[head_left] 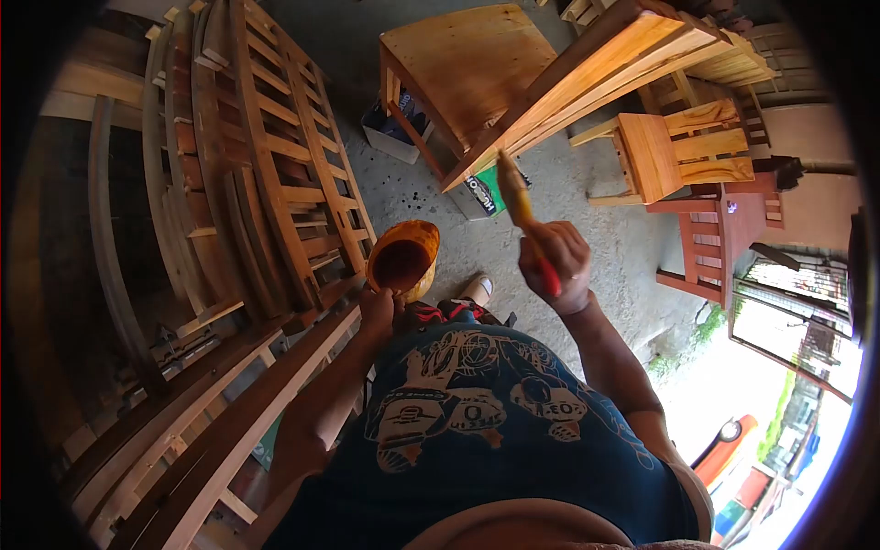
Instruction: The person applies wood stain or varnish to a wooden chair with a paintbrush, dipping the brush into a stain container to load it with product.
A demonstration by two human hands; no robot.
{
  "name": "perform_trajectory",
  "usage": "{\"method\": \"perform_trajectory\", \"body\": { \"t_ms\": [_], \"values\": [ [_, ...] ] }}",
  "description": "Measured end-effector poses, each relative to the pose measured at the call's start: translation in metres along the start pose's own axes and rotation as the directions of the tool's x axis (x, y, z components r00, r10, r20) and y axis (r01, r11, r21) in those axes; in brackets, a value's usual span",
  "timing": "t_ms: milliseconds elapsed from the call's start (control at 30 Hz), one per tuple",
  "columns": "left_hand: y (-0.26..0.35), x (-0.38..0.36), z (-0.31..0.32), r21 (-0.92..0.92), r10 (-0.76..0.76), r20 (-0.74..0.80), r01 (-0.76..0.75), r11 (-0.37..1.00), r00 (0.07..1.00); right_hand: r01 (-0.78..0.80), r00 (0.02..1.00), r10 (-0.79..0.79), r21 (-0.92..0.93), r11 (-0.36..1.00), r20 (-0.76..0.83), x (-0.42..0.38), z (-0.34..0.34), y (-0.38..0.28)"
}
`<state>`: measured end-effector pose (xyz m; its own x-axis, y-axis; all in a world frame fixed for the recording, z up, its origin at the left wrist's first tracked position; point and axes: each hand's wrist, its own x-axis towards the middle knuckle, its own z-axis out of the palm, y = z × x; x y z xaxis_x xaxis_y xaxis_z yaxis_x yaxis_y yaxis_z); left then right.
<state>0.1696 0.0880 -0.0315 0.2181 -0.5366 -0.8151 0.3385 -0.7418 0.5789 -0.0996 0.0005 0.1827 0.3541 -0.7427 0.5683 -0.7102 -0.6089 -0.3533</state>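
Note:
My left hand (379, 308) is closed on the near edge of a yellow, stain-smeared plastic container (427, 236), tilted so its mouth faces me. Dark reddish-brown liquid (401, 266) shows inside. In my right hand (570, 255), fingers wrapped round the handle, is a paintbrush (519, 203) with a red handle end. Its bristles point away from me and overlap the near end of a long orange-brown wooden piece (587, 78) in this view. That piece slants up to the right, over a wooden table (458, 50).
Slatted wooden frames (275, 119) lean in a stack at left, beside long rails (211, 477). A green-and-white box (484, 194) and a grey bin (390, 137) sit on the concrete floor (587, 339). At right stand a wooden chair (651, 151) and a reddish bench (733, 225).

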Motion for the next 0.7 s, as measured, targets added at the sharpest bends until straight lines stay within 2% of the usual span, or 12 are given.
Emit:
{"method": "perform_trajectory", "body": {
  "t_ms": [100,167,233,367,433,467,500,567,600,633,667,700],
  "values": [
    [-0.022,0.019,-0.003,0.005,-0.004,0.071,0.003,1.000,0.997,0.043,0.978,-0.026,-0.077,0.996,0.208,0.013,0.050,0.005],
    [-0.007,0.005,0.002,0.029,-0.039,0.040,0.038,0.999,0.998,0.071,0.960,0.015,-0.294,0.953,0.279,0.029,0.077,0.022],
    [-0.006,0.005,-0.001,0.012,-0.043,0.045,0.042,0.999,0.998,0.096,0.977,-0.018,-0.360,0.928,0.213,0.061,0.056,0.021],
    [-0.003,0.005,-0.003,0.034,-0.088,0.068,0.086,0.996,0.994,0.166,0.981,-0.089,-0.498,0.851,0.175,0.118,-0.028,-0.026],
    [-0.002,0.006,0.000,0.017,-0.023,0.094,0.022,1.000,0.995,0.084,0.996,-0.057,-0.455,0.887,0.073,0.136,-0.064,-0.040],
    [-0.002,0.005,-0.002,0.008,0.038,0.106,-0.039,0.999,0.994,0.184,0.974,-0.222,-0.438,0.880,-0.035,0.148,-0.073,-0.045],
    [-0.001,0.007,-0.004,0.010,0.034,0.097,-0.035,0.999,0.995,0.117,0.986,-0.152,-0.379,0.918,-0.063,0.151,-0.085,-0.059],
    [-0.001,0.012,-0.001,-0.036,0.154,0.218,-0.149,0.988,0.964,-0.002,0.992,-0.029,-0.246,0.969,-0.122,0.141,-0.088,-0.071],
    [0.002,0.008,0.000,-0.031,0.126,0.199,-0.122,0.992,0.972,-0.114,0.992,0.120,0.107,0.988,-0.049,0.129,-0.078,-0.072],
    [0.013,0.001,0.003,-0.005,0.112,0.188,-0.113,0.994,0.976,-0.053,0.984,0.043,0.057,0.997,0.172,0.125,-0.070,-0.077],
    [0.021,-0.005,0.006,0.020,0.106,0.182,-0.111,0.994,0.978,-0.419,0.879,0.325,0.241,0.875,0.348,0.107,-0.048,-0.078],
    [0.022,-0.007,0.007,0.024,0.097,0.175,-0.103,0.994,0.980,-0.465,0.813,0.290,0.265,0.844,0.504,0.093,-0.025,-0.070]
  ]
}}
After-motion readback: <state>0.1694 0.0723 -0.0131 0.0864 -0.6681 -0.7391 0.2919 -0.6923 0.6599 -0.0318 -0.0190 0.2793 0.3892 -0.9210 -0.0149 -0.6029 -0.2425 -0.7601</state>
